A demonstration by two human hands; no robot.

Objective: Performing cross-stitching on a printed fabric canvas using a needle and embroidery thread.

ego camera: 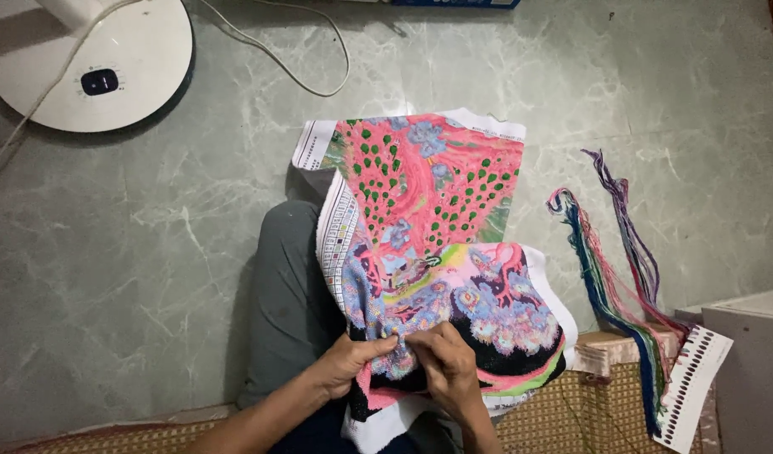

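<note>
We held the colourful cross-stitch cloth (437,252) on our lap. Our left hand (353,363) gripped its lower edge with curled fingers, and our right hand (445,363), touching the left one, pinched the fabric; we could not tell if a needle was there. To the right of our hands lay a bundle of coloured threads (609,277). Far up on the left stood a white fan base (126,50).

Single head-worn view, steeply downward and close over lap, embroidery cloth (437,252) and marble floor (151,252).
</note>
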